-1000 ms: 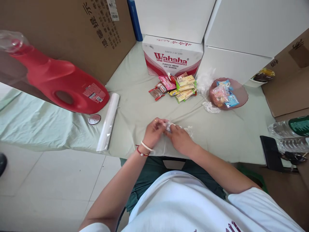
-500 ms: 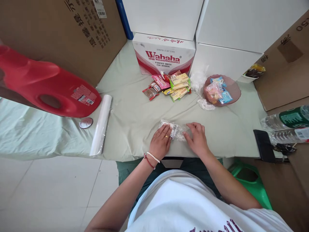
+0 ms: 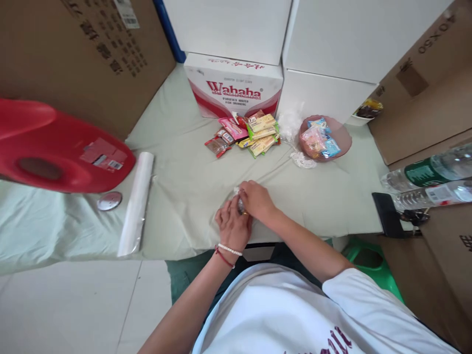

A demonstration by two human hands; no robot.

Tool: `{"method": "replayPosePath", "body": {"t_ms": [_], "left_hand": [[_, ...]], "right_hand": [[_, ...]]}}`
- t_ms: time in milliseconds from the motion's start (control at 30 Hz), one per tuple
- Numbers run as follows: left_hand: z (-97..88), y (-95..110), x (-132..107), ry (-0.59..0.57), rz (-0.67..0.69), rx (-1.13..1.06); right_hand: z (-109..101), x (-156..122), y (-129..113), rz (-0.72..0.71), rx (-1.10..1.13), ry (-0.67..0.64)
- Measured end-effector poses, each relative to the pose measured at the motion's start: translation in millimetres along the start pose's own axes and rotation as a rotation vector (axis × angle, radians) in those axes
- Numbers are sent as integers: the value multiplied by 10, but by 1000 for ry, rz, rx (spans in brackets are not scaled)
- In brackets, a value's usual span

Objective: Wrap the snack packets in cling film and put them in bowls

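My left hand, with a white bead bracelet and a red cord at the wrist, rests on the cloth near the table's front edge. Its fingers are curled around a small packet wrapped in crumpled clear plastic. From the right, my right hand presses against the same packet, its fingers closed over the top end and touching my left hand. Most of the packet is hidden beneath both hands. Behind them lies a pile of wrapped snacks, and a pink translucent bowl holds blue and pink packets.
A white roll of plastic film, a round metal lid and a red jug are at left. A Wahaha carton stands behind the snacks. Crumpled clear plastic lies beside the bowl. Plastic bottles lie at right.
My right hand has moved left onto the packet and closed. My left hand, which lay flat, has curled its fingers. The spread plastic is gathered under the hands, and the view has shifted right.
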State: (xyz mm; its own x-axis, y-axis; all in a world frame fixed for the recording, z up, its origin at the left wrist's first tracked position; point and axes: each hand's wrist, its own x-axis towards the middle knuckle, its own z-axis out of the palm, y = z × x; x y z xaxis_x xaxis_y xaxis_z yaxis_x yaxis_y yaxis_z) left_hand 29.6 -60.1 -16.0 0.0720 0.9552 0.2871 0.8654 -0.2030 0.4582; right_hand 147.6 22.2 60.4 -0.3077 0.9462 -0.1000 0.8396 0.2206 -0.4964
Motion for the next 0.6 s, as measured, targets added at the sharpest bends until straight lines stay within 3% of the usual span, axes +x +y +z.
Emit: {"method": "replayPosePath", "body": {"t_ms": [100, 200, 367, 500, 600], "left_hand": [[-74, -132, -103, 4, 97, -110], [-254, -306, -231, 98, 224, -203], [-534, -575, -275, 317, 192, -89], [-469, -702, -116, 377, 146, 21], [-334, -730, -36, 336, 155, 79]], "right_hand": [[107, 25, -137, -61, -83, -44], [184, -80, -133, -142, -145, 18], [299, -191, -49, -201, -215, 92], [331, -177, 12, -179, -231, 140], [158, -185, 284, -128, -38, 278]]}}
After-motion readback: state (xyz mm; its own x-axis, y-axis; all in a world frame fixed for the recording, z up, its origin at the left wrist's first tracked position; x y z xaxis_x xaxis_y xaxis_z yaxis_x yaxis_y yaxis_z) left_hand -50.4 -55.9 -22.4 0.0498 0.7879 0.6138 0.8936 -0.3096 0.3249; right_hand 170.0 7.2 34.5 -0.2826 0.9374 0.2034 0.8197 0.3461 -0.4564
